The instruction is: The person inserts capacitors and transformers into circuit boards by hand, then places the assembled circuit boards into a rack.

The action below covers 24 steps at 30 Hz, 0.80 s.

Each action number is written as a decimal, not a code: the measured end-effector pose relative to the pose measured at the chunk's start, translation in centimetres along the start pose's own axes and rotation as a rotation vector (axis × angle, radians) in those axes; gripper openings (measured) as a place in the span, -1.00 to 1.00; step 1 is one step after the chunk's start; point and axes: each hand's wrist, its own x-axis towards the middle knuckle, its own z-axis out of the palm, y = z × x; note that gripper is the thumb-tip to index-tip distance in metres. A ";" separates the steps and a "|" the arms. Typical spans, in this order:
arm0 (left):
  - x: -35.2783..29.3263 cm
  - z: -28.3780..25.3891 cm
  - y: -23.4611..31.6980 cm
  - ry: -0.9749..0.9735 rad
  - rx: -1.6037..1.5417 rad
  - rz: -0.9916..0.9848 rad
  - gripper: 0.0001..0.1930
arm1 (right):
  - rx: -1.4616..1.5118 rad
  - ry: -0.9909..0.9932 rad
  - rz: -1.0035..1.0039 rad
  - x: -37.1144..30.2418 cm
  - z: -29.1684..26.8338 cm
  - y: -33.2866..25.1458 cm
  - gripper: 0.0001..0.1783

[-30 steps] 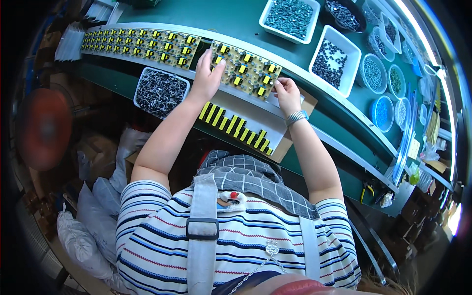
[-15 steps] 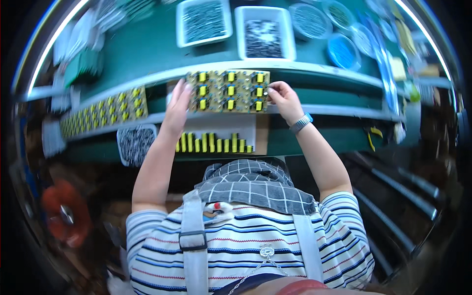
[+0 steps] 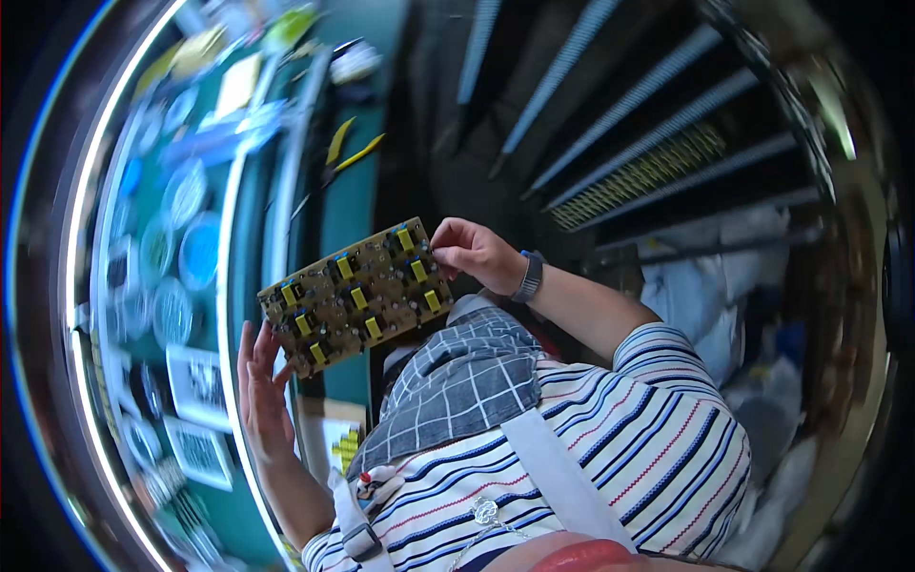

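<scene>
A tan circuit board panel point(image 3: 388, 296) with rows of yellow blocky components is held tilted in front of my body, raised off the bench. My right hand point(image 3: 479, 255) pinches its far right end between thumb and fingers. At the opposite end, my left hand point(image 3: 266, 386) grips the near left corner, its thumb at the edge and the other fingers stretched up alongside. Below the board, near my left forearm, a white box point(image 3: 331, 429) with yellow components shows in part.
The green workbench point(image 3: 345, 221) runs along my left, bearing yellow-handled pliers point(image 3: 335, 157), a blue round dish point(image 3: 200, 251) and white trays of small parts point(image 3: 198, 453). To the right stands a rack of metal rails point(image 3: 629, 116) with another populated board point(image 3: 640, 178) in it. White bags point(image 3: 701, 286) lie beyond my right arm.
My body and view have turned right, away from the bench, bringing the rack into sight. The board has moved along in both hands and is now tilted.
</scene>
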 end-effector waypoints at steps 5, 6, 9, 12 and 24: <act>9.4 18.0 1.6 -0.422 0.031 0.076 -0.34 | 0.031 0.344 -0.207 -11.7 -14.4 -6.5 -0.92; 11.5 21.4 2.5 -0.492 0.066 0.057 -0.33 | 0.054 0.379 -0.240 -13.5 -15.9 -7.3 -0.92; 15.7 32.6 4.0 -0.656 0.113 0.019 -0.32 | 0.015 0.652 -0.284 -19.6 -20.3 -10.1 -0.94; 19.1 42.2 4.2 -0.806 0.147 -0.022 -0.34 | 0.179 0.902 -0.377 -24.3 -23.6 -11.2 -0.94; 28.2 71.2 3.4 -1.343 0.002 -0.099 -0.40 | 0.116 1.626 -0.832 -27.9 -31.7 -11.7 -0.91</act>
